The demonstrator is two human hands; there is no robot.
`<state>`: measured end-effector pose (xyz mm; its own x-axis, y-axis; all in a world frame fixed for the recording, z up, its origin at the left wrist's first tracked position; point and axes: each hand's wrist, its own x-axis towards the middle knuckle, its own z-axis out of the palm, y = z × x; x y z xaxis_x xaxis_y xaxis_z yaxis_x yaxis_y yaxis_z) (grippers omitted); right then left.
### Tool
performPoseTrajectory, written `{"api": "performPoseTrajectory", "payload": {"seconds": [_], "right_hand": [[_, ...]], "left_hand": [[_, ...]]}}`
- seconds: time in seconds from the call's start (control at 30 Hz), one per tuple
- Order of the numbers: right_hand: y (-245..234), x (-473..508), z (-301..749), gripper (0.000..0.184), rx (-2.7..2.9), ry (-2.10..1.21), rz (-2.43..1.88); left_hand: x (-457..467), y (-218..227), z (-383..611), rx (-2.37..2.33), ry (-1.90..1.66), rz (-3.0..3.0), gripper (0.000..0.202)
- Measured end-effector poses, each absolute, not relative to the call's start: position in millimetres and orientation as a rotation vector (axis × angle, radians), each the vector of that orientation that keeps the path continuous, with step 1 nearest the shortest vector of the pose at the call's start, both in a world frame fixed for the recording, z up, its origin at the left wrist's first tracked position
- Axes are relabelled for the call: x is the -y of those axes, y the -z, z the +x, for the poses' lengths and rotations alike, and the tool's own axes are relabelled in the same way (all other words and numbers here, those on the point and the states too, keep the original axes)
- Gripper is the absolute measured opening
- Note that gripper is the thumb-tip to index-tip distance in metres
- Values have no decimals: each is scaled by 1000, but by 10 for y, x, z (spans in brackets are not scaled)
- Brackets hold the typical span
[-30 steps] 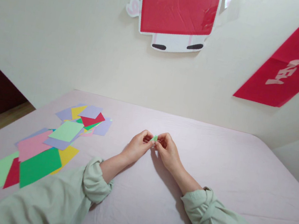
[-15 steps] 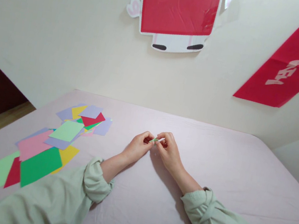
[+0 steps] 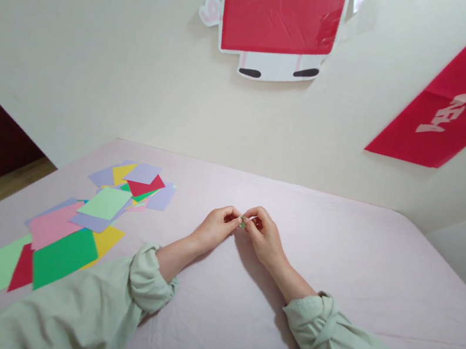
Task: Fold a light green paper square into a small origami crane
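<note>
A small piece of light green paper (image 3: 242, 224) is pinched between my two hands, just above the middle of the table. My left hand (image 3: 217, 227) grips its left side between thumb and fingers. From the other side, my right hand (image 3: 264, 236) closes thumb and fingertips on it. The fingertips of both hands nearly meet and hide most of the paper, so its folded shape cannot be made out.
A table with a pale pink cover (image 3: 354, 278) stretches out around my hands. Sheets of coloured paper, among them a green sheet (image 3: 66, 258) and a pink sheet (image 3: 55, 223), lie overlapping at the left. Behind stands a wall (image 3: 135, 63) with red decorations.
The fingertips have come closer together over the light green paper, and less of it sticks out between them. The coloured sheets lie as before.
</note>
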<state>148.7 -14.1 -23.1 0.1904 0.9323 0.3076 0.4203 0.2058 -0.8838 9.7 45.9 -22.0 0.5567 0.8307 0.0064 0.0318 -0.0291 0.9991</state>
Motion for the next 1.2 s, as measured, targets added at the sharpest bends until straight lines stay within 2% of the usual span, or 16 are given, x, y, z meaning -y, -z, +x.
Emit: {"api": "performPoseTrajectory", "payload": {"seconds": [0.63,0.93,1.2], "right_hand": [[205,146,1499,12,1500,-459,-1383],[215,137,1502,13,1463,-518,-1388],[170,159,1493,13,1469,-511,-1381]], "left_hand": [[-452,144,67,-805,-684,1225,20],[-494,162,48,-771,-656,1171,21],[-491,168,63,-785,-667,1189,33]]}}
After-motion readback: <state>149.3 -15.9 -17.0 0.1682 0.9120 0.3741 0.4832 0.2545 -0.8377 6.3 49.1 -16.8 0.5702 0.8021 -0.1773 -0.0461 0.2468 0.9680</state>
